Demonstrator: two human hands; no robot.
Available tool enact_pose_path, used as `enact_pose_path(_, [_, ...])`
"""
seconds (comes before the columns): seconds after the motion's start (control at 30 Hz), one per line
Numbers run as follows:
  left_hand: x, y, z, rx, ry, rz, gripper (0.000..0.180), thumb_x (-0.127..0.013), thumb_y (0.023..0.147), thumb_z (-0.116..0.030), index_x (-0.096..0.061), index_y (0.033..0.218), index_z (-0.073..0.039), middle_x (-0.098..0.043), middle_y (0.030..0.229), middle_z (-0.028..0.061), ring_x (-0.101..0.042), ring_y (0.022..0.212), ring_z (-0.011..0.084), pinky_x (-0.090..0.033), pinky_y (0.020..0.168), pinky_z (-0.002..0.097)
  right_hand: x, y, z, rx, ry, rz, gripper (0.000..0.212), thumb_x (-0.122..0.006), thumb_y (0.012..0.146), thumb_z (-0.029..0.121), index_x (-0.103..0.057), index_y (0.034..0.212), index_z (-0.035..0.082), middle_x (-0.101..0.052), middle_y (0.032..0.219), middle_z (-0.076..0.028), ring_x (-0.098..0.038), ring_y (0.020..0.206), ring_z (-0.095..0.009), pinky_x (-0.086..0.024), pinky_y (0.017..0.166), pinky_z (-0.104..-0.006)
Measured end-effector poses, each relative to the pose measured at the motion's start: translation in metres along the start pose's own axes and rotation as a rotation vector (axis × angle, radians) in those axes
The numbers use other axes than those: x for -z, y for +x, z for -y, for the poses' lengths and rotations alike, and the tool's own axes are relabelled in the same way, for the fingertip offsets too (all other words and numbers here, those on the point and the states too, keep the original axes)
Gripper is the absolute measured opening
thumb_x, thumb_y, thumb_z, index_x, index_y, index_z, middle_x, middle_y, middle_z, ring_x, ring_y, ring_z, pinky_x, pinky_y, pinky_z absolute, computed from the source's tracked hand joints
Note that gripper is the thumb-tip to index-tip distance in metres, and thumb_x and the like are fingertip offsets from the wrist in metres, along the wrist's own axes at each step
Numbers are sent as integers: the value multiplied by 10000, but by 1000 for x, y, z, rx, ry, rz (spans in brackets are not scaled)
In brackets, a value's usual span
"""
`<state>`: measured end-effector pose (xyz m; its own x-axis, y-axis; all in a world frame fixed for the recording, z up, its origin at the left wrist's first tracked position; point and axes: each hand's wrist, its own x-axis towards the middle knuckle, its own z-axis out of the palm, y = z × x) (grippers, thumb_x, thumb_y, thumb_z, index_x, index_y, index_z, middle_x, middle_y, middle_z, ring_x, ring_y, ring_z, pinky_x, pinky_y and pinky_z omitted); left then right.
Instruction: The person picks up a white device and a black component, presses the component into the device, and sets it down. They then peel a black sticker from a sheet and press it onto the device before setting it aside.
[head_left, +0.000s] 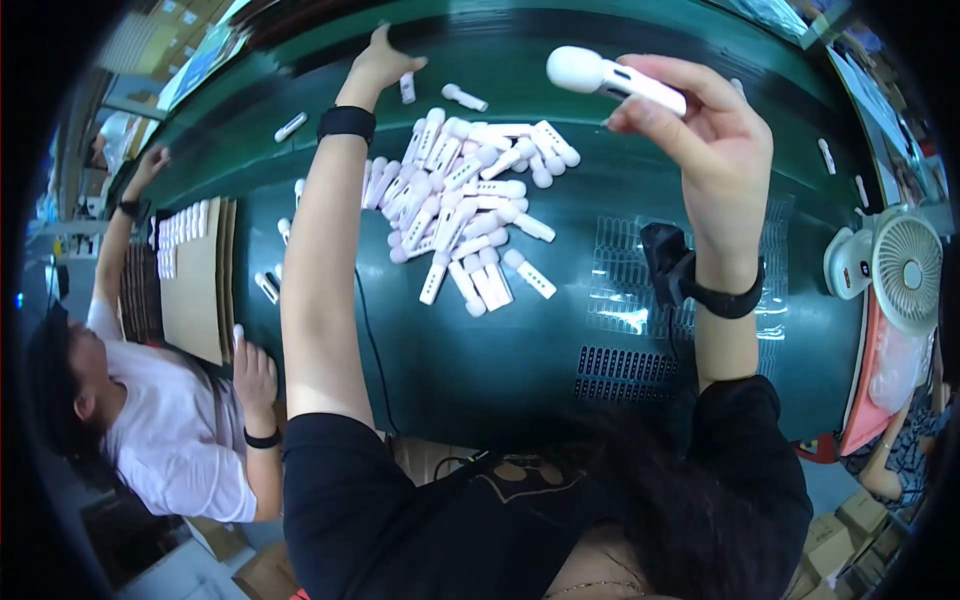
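Observation:
My right hand (700,120) is raised over the table's right side, its fingers and thumb pinching a small white wand massager (640,88) with a rounded head pointing left. At the table's far side my left hand (385,62) reaches out with its thumb and fingers apart, and nothing shows in it. Just below that thumb lies one wand massager (407,90); another (465,97) rests a little to the right. Between my arms, a loose pile of similar massagers (450,190) covers the middle of the green table (480,350).
Clear plastic sheets (615,265) and a sheet with black stickers (625,375) lie right of the pile. A white fan (905,270) stands at the right edge. To the left, a co-worker (165,430) sits by stacked cardboard (195,290) bearing massagers. A black cable (370,345) crosses the table.

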<state>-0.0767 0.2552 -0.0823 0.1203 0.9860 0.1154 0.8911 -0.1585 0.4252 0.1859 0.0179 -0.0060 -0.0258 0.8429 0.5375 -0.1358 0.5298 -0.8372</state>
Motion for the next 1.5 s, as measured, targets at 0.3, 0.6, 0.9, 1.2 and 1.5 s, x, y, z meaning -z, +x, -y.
enact_pose_path(0.3, [-30, 36, 28, 324, 148, 44, 914, -761, 587, -252, -232, 1277, 31, -503, 1117, 229, -505, 1040, 319, -404, 882, 346, 15, -14, 30, 152, -327, -92, 265, -597, 733, -40, -556, 994, -67, -561, 956, -150, -600, 743, -178, -498, 663, -231])
enact_pose_path(0.6, [10, -22, -16, 54, 116, 0, 862, -748, 550, -155, -286, 1259, 14, -563, 1001, 221, -589, 869, 285, -462, 769, 344, 23, -4, 9, 25, -350, -138, 233, -616, 728, -13, -583, 957, -48, -584, 873, -110, -587, 693, -133, -479, 613, -191])
enact_pose_path(0.9, [29, -108, -64, -165, -77, 359, 812, -725, 570, -156, -317, 1260, -29, -612, 752, 124, -604, 704, 224, -465, 696, 306, 55, 44, -149, -497, -633, 146, 258, -642, 738, 146, -602, 920, -32, -590, 675, -69, -565, 576, -88, -465, 539, -182])
enact_pose_path(1.2, [-6, -21, -9, 187, 92, 218, 756, -632, 676, -300, -286, 1251, 49, -618, 821, 130, -596, 824, 246, -439, 763, 311, 53, 59, -182, -551, -928, 280, 472, -718, 655, 213, -545, 1034, -8, -602, 921, -151, -613, 669, -199, -490, 640, -273])
enact_pose_path(1.5, [-4, -30, -14, 133, 284, -82, 662, -552, 695, -210, -279, 1264, -10, -620, 833, 176, -588, 834, 339, -453, 740, 379, 68, 70, -175, -533, -1055, 215, 455, -690, 686, 256, -540, 1023, -10, -582, 776, -108, -579, 609, -180, -469, 574, -268])
